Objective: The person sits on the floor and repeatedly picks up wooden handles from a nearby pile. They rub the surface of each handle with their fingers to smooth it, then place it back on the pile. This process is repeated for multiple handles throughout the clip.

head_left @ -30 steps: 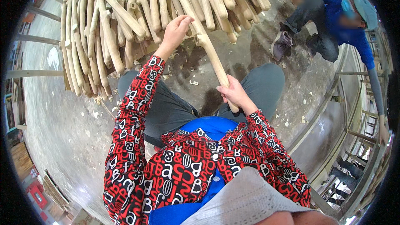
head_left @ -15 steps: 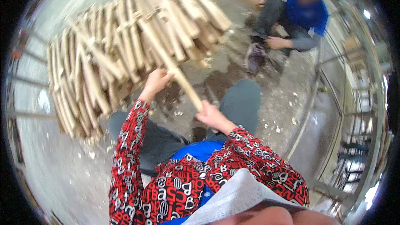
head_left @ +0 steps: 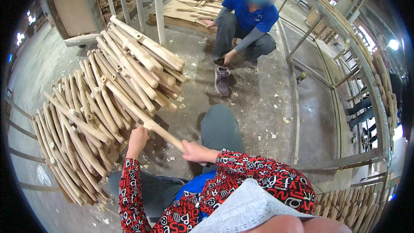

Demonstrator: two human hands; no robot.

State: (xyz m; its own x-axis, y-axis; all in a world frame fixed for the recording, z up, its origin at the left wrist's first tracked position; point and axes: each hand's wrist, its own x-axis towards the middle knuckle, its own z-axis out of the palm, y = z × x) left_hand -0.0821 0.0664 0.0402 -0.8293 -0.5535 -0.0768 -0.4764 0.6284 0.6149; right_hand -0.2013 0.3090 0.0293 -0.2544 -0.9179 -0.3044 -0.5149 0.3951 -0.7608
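A pale wooden stick with a knobby joint slants across in front of me, its far end lying over a heap of similar wooden sticks. My right hand is wrapped round its near end, beside my knee. Close to the joint, my left hand is closed, its thumb side against or right beside the stick. What its fingers hold, if anything, is hidden. The sticks in the heap lie roughly side by side, with joints and cut ends showing.
A person in a blue shirt crouches ahead, a hand near a dark shoe. Behind lies a low stack of sticks. Metal posts stand past the heap; a metal frame runs along the right. Pale shavings litter the floor.
My view has turned, so the heap and my hands sit lower and further left in it. Both hands stay at the stick. The other person's second arm now reaches toward the low stack.
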